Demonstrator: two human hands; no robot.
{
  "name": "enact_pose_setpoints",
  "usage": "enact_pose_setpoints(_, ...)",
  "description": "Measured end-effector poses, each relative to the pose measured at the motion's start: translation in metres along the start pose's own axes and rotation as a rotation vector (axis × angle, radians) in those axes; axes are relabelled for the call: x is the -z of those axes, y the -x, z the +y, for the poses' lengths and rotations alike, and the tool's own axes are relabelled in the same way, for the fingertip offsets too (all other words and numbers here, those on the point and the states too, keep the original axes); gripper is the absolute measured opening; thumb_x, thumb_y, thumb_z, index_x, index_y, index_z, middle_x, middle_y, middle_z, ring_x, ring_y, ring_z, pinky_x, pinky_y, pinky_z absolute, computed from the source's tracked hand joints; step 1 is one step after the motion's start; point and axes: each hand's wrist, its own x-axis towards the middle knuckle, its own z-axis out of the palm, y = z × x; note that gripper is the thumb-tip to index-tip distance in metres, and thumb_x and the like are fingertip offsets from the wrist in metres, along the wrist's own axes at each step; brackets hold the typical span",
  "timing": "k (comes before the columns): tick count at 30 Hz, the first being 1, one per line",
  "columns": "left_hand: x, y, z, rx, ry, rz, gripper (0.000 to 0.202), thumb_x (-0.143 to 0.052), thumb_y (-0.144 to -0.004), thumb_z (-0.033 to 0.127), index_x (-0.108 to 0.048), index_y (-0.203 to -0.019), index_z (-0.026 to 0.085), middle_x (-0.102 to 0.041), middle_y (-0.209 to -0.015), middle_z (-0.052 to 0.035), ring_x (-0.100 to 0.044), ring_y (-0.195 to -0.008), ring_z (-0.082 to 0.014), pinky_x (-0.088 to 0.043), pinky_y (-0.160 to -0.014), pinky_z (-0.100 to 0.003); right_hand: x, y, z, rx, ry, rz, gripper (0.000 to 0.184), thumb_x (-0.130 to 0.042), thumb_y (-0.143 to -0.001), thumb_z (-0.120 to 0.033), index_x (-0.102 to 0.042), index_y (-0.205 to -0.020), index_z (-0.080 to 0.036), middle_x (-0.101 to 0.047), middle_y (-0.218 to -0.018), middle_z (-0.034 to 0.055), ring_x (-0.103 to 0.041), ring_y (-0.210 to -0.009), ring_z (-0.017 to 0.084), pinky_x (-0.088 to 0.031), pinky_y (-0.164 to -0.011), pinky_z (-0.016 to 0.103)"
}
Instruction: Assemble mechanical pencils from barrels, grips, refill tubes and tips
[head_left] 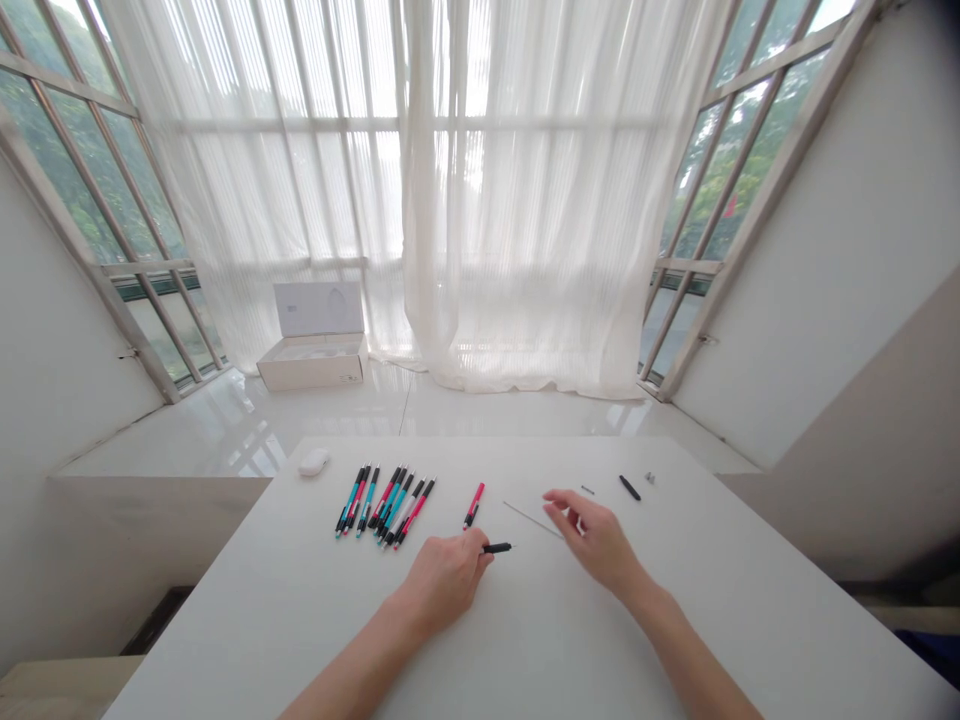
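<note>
Black pen barrel (496,548) gripped by left hand (446,580); right hand (592,540) held narrow at thin refill (532,519), contact unclear. Refill may be bent by pressure or rolled along worktop (750,620).

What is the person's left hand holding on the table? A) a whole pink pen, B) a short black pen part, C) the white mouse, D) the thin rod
B. The left hand pinches the short black pen part, whose tip sticks out past the fingers.
</note>
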Motion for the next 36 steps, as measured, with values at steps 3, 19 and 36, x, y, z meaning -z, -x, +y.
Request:
enact_pose_setpoints(3,0.002,0.000,0.000,0.014,-0.002,-0.033,0.012,-0.037,-0.099,0.025,-0.047,-0.096,0.020,-0.066,-0.072,-0.0013,-0.066,-0.064,-0.0209,-0.041,-0.057,-0.026,0.029,-0.007,0.048,-0.228,0.129,0.318,0.038,-0.046,-0.087,-0.052,-0.067,-0.092,-0.021,-0.072,-0.078,0.0046,-0.059,-0.057,0.016,-0.046,-0.059,0.028)
enact_pose_setpoints(19,-0.002,0.001,-0.002,-0.077,0.023,0.066,0.006,-0.041,-0.096,0.022,-0.047,-0.095,0.021,-0.068,-0.084,-0.0026,-0.065,-0.068,-0.0199,-0.041,-0.056,-0.026,0.067,-0.017,0.161,-0.781,0.338,0.340,0.040,-0.059,-0.069,-0.050,-0.070,-0.094,-0.021,-0.073,-0.090,0.0097,-0.064,-0.086,0.030,-0.046,-0.071,0.038)
enact_pose_setpoints(36,-0.013,-0.004,-0.011,-0.130,0.050,0.301,0.013,-0.038,-0.095,0.017,-0.050,-0.097,0.020,-0.065,-0.087,-0.0050,-0.061,-0.073,-0.0189,-0.045,-0.064,-0.029,0.004,-0.012,0.008,-0.323,-0.591,0.002,0.042,-0.070,-0.069,-0.055,-0.071,-0.087,-0.016,-0.073,-0.078,0.0086,-0.055,-0.056,0.014,-0.046,-0.053,0.027)
